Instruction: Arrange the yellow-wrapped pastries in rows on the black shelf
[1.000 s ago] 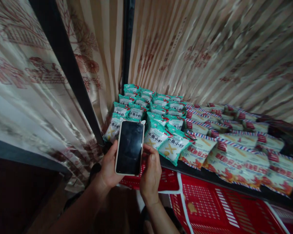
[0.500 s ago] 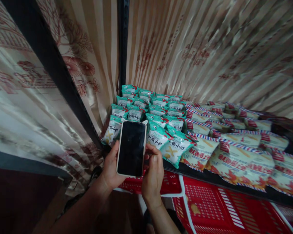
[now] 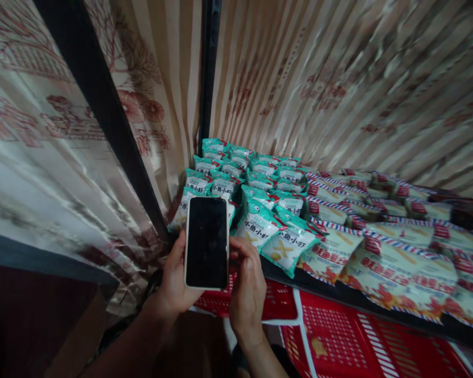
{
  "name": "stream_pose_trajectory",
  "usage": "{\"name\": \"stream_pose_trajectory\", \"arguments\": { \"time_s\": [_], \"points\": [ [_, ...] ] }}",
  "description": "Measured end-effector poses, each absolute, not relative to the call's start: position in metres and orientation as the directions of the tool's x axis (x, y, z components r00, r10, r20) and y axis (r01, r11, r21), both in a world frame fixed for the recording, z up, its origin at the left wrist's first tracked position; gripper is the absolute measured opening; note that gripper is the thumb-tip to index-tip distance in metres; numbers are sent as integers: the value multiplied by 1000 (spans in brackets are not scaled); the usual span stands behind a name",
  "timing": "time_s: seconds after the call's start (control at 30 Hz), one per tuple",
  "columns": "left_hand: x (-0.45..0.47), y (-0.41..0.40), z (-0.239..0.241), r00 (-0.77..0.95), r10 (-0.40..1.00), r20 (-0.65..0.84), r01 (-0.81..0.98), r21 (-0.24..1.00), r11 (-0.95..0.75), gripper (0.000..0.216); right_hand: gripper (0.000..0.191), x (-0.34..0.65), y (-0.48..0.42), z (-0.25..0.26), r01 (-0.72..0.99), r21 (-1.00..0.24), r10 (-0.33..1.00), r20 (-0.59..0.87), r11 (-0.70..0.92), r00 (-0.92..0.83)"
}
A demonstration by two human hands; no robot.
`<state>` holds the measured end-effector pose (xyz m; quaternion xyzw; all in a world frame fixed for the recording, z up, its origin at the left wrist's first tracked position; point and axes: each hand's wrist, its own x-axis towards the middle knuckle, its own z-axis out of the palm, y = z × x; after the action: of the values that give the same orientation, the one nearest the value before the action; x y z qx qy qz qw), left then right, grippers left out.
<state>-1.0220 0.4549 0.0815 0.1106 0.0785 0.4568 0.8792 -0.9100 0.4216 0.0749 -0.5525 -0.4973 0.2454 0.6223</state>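
A phone (image 3: 206, 242) with a dark screen and a pale case stands upright in front of me. My left hand (image 3: 175, 278) grips its left edge and back. My right hand (image 3: 247, 286) is curled against its right edge, fingers bent toward the screen. Right behind the phone lie several teal snack packets (image 3: 260, 223) on a dark shelf (image 3: 339, 293), the nearest ones almost touching the phone's top. To their right, rows of white packets with red and blue striped tops (image 3: 382, 262) fill the shelf.
Striped beige curtains with red patterns hang behind and left of the shelf. Two black shelf posts (image 3: 102, 110) rise at the left and back corner. Red plastic baskets (image 3: 331, 336) sit below the shelf edge, under my hands.
The phone has turned from a slight tilt to nearly upright and shifted a little left. Both hands keep their hold. The view has swayed slightly.
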Motion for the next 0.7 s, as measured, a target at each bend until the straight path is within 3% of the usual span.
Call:
{"name": "stream_pose_trajectory", "arguments": {
  "time_s": [0.23, 0.43, 0.7],
  "points": [
    [-1018, 454, 82, 558, 829, -46, -785, 296, 545, 51, 36, -907, 420, 68, 199, -952, 857, 298, 233, 420],
    [-1018, 455, 83, 573, 816, -74, -764, 312, 565, 48, 37, -904, 421, 73, 269, -926, 848, 356, 264, 393],
    [-1016, 454, 86, 614, 789, 16, -751, 319, 578, 50, 38, -901, 423, 75, 321, -908, 830, 387, 268, 402]
  ]
}}
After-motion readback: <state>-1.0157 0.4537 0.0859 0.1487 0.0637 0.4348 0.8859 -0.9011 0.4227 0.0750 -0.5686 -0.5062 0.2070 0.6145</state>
